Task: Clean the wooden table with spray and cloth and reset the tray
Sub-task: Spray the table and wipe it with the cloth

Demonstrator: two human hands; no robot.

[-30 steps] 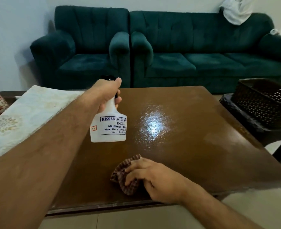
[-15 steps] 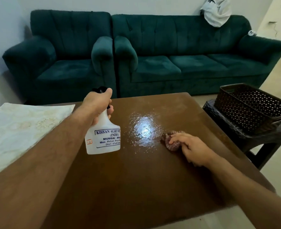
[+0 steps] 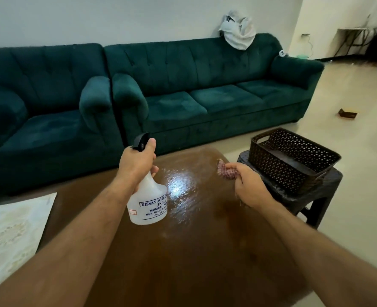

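The spray bottle (image 3: 147, 202) hung upright over the wooden table (image 3: 183, 251), its long axis near vertical and leaning slightly, black nozzle (image 3: 140, 140) pointing away toward the sofa (image 3: 205, 85); the left hand (image 3: 137, 161) gripped its neck, thumb up beside the nozzle. The right hand (image 3: 248, 187) held the checked cloth (image 3: 226, 170) bunched in curled fingers near the table's far right edge; half a second earlier that cloth lay pressed on the wood beside the wet patch (image 3: 178, 185), whereas now it appeared lifted and further right. The patch shone with glare; a pale patterned mat (image 3: 12, 231) covered the left end; a dark perforated basket (image 3: 293, 160) sat on a stool (image 3: 311, 196) just right of the table; a white cloth (image 3: 238, 33) lay draped on the sofa back.
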